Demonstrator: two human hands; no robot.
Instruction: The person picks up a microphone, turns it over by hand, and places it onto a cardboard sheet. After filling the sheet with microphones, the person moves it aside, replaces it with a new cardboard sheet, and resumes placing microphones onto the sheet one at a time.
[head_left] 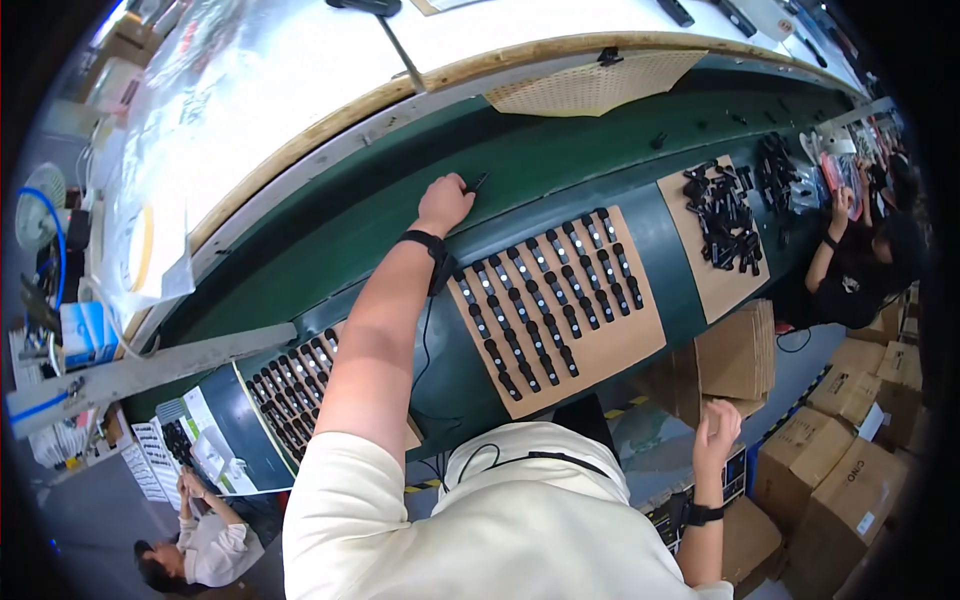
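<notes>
Left hand (446, 205): arm extended forward, back of hand uppermost, fingers bent inward and fairly close together; whether they grip or merely touch cannot be told. Small black piece (480, 183): at that hand's fingertips, on its right side, above the dark green strip (570, 150); details too small to read. Right hand (718, 435): well apart from the left, lower and to its right, fingers loosely curled and parted, nothing seen in them; nearest item, a cardboard stack (735, 360), just beyond it. Cardboard sheet (620, 350): below and to the right of the left hand, bearing slanted rows of black devices (567, 271), its near right corner bare. Second sheet (715, 300): farther right of the left hand, carrying a jumbled heap of black pieces (722, 215). Thin dark cable (427, 325): below the left hand, beside the forearm. Cartons (845, 480): to the right of the right hand. Handling notes, by judgement: for so small a piece, a light pinch of thumb and forefinger across the narrow body should serve better than a whole-hand grasp; wrist and black wristband best kept raised, lest they brush the nearest row; forearm best kept off the cable, which could snag.
</notes>
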